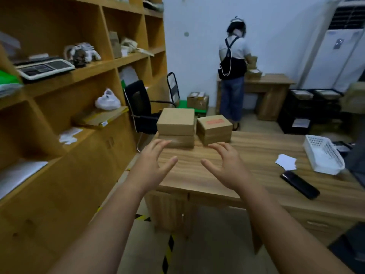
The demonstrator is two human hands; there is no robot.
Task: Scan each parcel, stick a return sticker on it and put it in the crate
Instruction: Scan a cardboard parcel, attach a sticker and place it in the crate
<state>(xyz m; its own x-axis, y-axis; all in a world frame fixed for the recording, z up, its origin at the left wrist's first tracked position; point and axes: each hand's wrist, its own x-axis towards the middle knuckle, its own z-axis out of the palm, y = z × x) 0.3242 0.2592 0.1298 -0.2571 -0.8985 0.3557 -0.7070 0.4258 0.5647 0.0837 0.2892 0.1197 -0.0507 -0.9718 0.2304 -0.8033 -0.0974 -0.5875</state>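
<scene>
On the wood-grain desk point(246, 155), three plain cardboard parcels sit at its far left corner: a stack of two boxes point(175, 127) and, just beside it to the right, a squarer box with a red sticker point(214, 129) on top. The left hand point(152, 165) and right hand point(227, 165) hover over the desk before them, fingers spread and loosely curved, grasping nothing. Toward the desk's right edge lie a white perforated plastic basket point(324, 157), torn white paper point(286, 162) and a glossy black phone point(300, 184).

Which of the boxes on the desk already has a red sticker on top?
The lone box on the right; the two stacked boxes left of it have plain tops.
</scene>
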